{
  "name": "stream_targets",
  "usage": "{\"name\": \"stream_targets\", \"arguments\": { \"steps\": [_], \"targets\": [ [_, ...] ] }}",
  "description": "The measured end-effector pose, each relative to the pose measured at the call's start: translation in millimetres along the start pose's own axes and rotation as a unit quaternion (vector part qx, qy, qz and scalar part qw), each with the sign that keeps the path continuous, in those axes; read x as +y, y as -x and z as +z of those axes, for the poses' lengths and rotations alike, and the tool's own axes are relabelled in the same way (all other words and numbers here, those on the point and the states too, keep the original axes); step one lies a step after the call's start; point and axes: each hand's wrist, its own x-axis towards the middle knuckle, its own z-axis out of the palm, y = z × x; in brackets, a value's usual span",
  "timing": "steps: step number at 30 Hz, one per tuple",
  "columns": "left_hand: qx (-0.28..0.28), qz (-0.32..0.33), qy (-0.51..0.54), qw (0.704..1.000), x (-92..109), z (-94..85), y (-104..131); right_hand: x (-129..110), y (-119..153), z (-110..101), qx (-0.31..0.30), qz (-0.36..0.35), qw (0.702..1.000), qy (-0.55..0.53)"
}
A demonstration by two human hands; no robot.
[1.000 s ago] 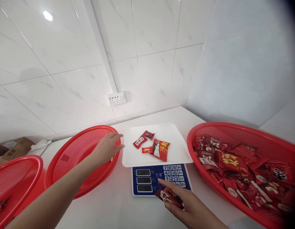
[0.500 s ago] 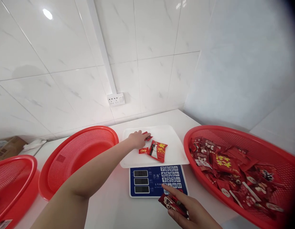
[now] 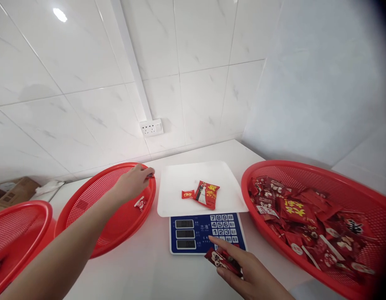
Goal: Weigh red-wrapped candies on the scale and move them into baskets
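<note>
Behind the white tabletop [image 3: 224, 155], a wall of glossy, grey-veined tiles [image 3: 205, 104] meets its far edge and carries a white socket panel [image 3: 151, 127] above that edge, with a pale strip of trunking [image 3: 132, 58] slanting up and left from it and a bright light spot [image 3: 59, 15] high on the left. A plain bluish-grey wall [image 3: 311, 91] borders the right edge from the far right corner. Near the far left corner sit brown cardboard [image 3: 19, 194] and, beside it, a crumpled whitish piece [image 3: 51, 187], its material unclear.
</note>
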Motion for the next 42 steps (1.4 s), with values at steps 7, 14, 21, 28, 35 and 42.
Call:
{"name": "stream_targets", "arguments": {
  "steps": [7, 14, 21, 28, 35, 42],
  "targets": [
    [-0.024, 0.079, 0.068, 0.994, 22.3, 26.3, 8.8, -6.6, -4.1, 4.6, -0.023, -0.020, 0.999, 0.010],
    [-0.066, 0.209, 0.133, 0.966, 90.4, 63.4, -15.5, -0.6, 8.7, 7.1, 0.023, -0.008, 0.999, 0.023],
    [-0.027, 0.141, 0.175, 0.974, 99.4, 62.4, -24.4, -2.4, 10.8, 5.5, 0.029, -0.011, 0.999, 0.017],
    [-0.051, 0.106, 0.152, 0.981, 138.4, 71.8, -42.2, -7.0, 12.4, 7.9, 0.032, -0.027, 0.999, 0.025],
    [-0.039, 0.096, 0.132, 0.986, 133.4, 61.9, -37.8, -3.1, 20.5, 6.2, 0.037, -0.011, 0.999, 0.018],
    [0.075, -0.034, 0.126, 0.989, 38.5, 9.6, 9.3, -4.1, 17.1, -2.8, 0.015, -0.003, 1.000, -0.017]
  ]
}}
